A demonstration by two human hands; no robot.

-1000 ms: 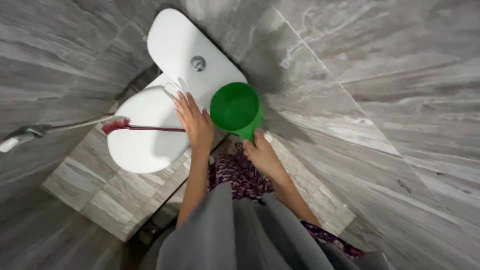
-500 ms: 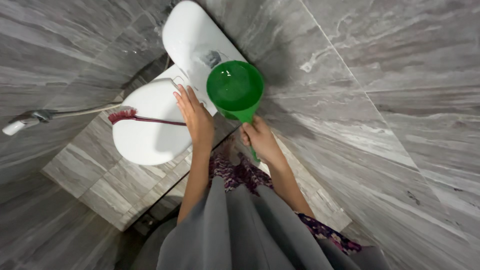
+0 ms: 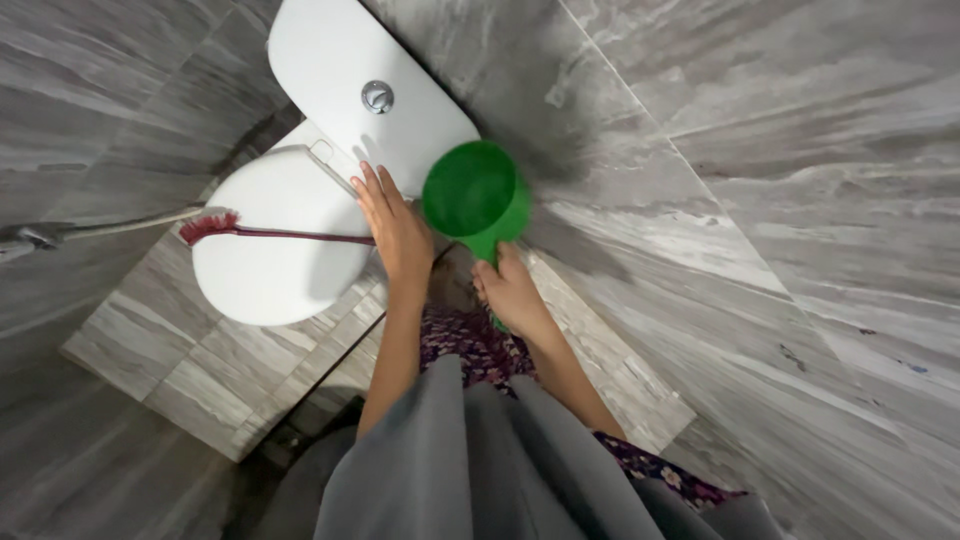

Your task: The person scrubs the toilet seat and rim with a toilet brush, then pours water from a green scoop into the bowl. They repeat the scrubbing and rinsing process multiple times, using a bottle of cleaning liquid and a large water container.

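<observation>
Dipper (image 3: 476, 197) dropped lower beside cistern (image 3: 365, 95), right hand (image 3: 510, 292) fingers clenched on handle; left hand (image 3: 395, 225) fingers pressed together, pinning brush (image 3: 262, 233).

Toilet tank (image 3: 340, 85) sits at top centre, backed against the wall (image 3: 760, 140), w/ 1 flush button (image 3: 377, 96) on its lid. Closed toilet lid (image 3: 270, 240) lies just below-left of the tank, touching it. Brush (image 3: 275, 232) lies across above the lid, bristle end to the left, handle running right into the left hand (image 3: 395, 232). Left hand is over the lid's right edge, near the tank's lower corner. Dipper (image 3: 475, 195) is just right of the left hand, beside the tank's right end, its handle going down into the right hand (image 3: 510, 295). Hose (image 3: 110, 225) runs along the far left, left of the brush. Floor tiles (image 3: 200, 370) lie below the toilet.
</observation>
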